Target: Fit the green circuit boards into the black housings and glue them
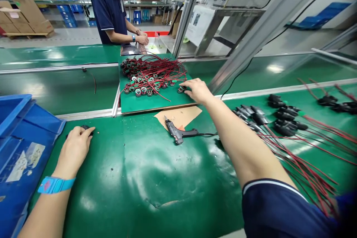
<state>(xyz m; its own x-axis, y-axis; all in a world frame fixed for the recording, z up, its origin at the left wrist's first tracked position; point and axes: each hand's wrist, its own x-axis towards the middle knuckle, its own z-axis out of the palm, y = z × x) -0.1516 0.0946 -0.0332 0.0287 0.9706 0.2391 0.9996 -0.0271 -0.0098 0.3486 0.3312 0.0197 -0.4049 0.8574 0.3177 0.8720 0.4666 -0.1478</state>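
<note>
My left hand (73, 148) is curled on the green bench beside the blue bin, its fingers closed over a black plastic part (88, 128) that is mostly hidden. Stretched forward, my right hand (197, 90) pinches a small round component (181, 89) at the right edge of a raised green board (156, 105). On that board lies a heap of similar components with red wires (156, 68), some showing green and white faces. Between my hands, a black glue gun (177, 132) rests on a piece of brown cardboard (192, 113), its cord running right.
A blue bin (16, 156) stands at the left. Black housings (286, 121) with long red wires (309, 171) lie on the right of the bench. A metal post (237, 55) slants up behind my right arm. Across the bench, a person (108, 15) works with both hands.
</note>
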